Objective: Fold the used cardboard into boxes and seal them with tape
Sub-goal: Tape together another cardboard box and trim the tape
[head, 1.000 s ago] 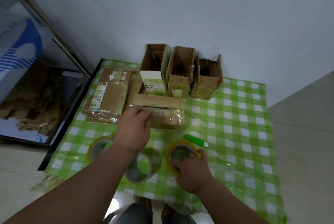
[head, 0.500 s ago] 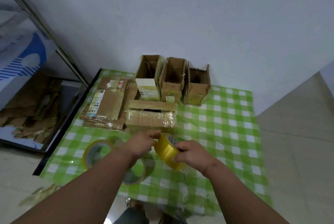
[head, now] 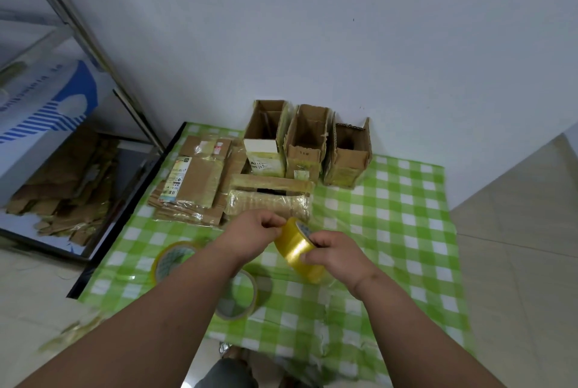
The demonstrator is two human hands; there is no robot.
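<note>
Far to the left, a heap of old cardboard scraps point(head: 59, 197) lies on a low shelf point(head: 47, 250) beside the table. On the green checked tablecloth point(head: 406, 231) sits a pile of flat cardboard point(head: 194, 187), likely kept close so the next piece is easy to grab. Nearer the person, a tape roll point(head: 170, 258) lies flat, and a second roll point(head: 239, 297) lies partly under the left arm. The left hand point(head: 250, 232) has its fingertips pinched together at the edge of the yellow tape roll point(head: 297, 247), probably picking at the loose end so a strip can be pulled. The end itself is too small to see. The right hand point(head: 336, 254) is wrapped around that same roll and holds it up off the table, tilted, so it does not turn while the other hand pulls. Just behind the hands lies a folded box point(head: 270, 198) with shiny tape on it and a dark gap along its top, so it seems to need more sealing. At the back, three open boxes point(head: 308, 143) stand in a row against the white wall point(head: 312, 28). Their insides are dark and hard to make out.
</note>
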